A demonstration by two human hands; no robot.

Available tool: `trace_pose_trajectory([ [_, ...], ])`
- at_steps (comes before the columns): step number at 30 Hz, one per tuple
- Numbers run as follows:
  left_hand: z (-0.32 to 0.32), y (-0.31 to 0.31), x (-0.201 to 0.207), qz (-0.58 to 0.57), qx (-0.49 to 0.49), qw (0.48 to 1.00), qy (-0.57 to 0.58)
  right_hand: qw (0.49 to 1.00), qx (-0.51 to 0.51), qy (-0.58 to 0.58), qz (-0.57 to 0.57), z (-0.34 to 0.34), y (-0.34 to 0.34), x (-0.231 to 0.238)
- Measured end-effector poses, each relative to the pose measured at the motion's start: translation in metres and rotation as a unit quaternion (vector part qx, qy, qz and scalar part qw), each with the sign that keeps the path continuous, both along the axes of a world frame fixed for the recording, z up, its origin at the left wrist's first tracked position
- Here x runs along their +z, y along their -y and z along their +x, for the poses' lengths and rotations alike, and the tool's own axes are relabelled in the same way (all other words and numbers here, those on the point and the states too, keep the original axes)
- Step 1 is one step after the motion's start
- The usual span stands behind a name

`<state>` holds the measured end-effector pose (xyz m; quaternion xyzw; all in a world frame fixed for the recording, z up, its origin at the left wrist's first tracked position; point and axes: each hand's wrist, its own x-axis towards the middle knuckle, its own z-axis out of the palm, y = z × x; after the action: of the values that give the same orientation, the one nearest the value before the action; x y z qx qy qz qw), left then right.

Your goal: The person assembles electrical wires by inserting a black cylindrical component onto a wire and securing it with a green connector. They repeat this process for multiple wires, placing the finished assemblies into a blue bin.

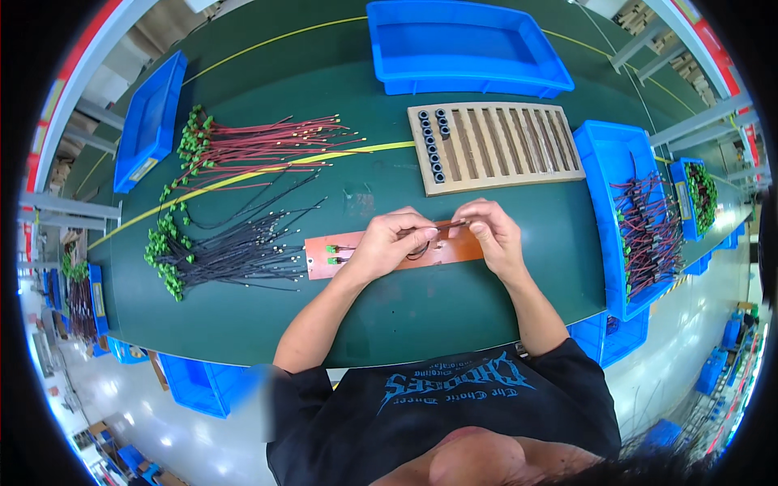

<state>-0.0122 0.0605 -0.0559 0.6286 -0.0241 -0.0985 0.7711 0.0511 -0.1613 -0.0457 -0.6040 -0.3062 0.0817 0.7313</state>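
My left hand (pixel 387 241) and my right hand (pixel 489 232) meet over an orange-brown jig board (pixel 320 255) lying on the green table. Both pinch a thin red and black wire pair (pixel 432 230) stretched between the fingertips, just above the board. Two small green connectors (pixel 332 253) sit at the board's left end. A black loop of wire shows under my left fingers.
Bundles of red wires (pixel 259 146) and black wires (pixel 231 251) with green connectors lie to the left. A slotted wooden rack (pixel 506 146) holds several black ring cores (pixel 432 144). Blue bins stand at the back (pixel 462 49), left (pixel 150 121) and right (pixel 604 162), the right one holding finished wires (pixel 648 231).
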Motion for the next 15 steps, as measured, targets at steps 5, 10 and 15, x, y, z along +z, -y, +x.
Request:
trace_pose_trajectory([
  [5, -0.002, 0.005, -0.004, 0.066, 0.038, 0.996, 0.035, 0.994, -0.038, -0.038, -0.094, -0.007, -0.008, -0.012],
  [10, -0.005, 0.009, -0.003, 0.073, 0.060, 0.993, 0.064, 0.991, -0.058, -0.034, -0.114, -0.006, -0.013, -0.013],
  [15, -0.005, 0.009, -0.001, 0.089, 0.058, 0.992, 0.068, 0.987, -0.046, -0.111, -0.103, -0.005, -0.012, -0.015],
])
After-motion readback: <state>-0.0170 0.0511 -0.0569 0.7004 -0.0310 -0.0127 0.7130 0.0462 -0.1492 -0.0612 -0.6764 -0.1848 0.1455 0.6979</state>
